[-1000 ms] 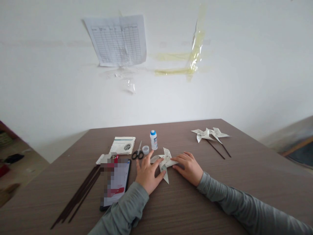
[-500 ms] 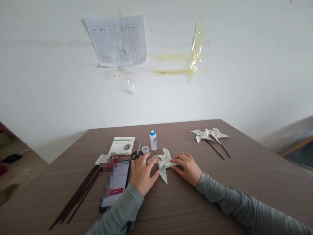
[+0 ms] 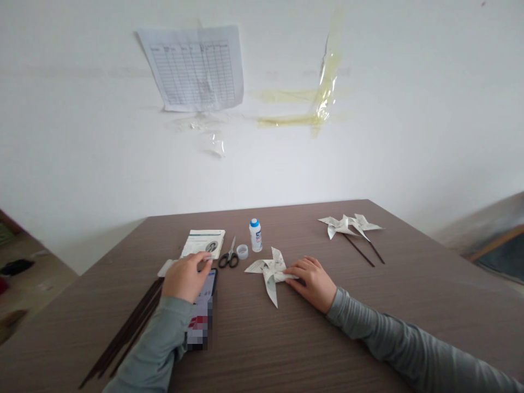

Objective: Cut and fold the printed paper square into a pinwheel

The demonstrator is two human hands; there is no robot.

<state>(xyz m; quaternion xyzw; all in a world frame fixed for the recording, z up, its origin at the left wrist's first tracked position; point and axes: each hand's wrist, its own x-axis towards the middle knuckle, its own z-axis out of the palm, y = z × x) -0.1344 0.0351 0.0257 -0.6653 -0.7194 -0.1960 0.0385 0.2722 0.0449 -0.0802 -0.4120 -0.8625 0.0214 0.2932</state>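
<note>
A paper pinwheel (image 3: 270, 271) with printed text lies flat on the table in front of me. My right hand (image 3: 313, 281) holds its right-hand blade between thumb and fingers. Over the top of the phone (image 3: 208, 289), my left hand (image 3: 186, 277) is curled with thumb and fingertips close together. Whatever sits under that palm, or between those fingers, is hidden from view. A small white piece (image 3: 165, 268) pokes out beside the hand. Just beyond is a stack of printed paper squares (image 3: 200, 244).
Black-handled scissors (image 3: 229, 256), a round translucent cap (image 3: 242, 251) and a blue-topped glue bottle (image 3: 256, 236) stand behind the pinwheel. Several dark sticks (image 3: 123, 330) lie at left. Two finished pinwheels on sticks (image 3: 341, 226) rest at back right. The wall (image 3: 286, 169) borders the table.
My left hand has left the pinwheel and moved left, over the phone's top end, covering the red item there. My right hand stays on the pinwheel.
</note>
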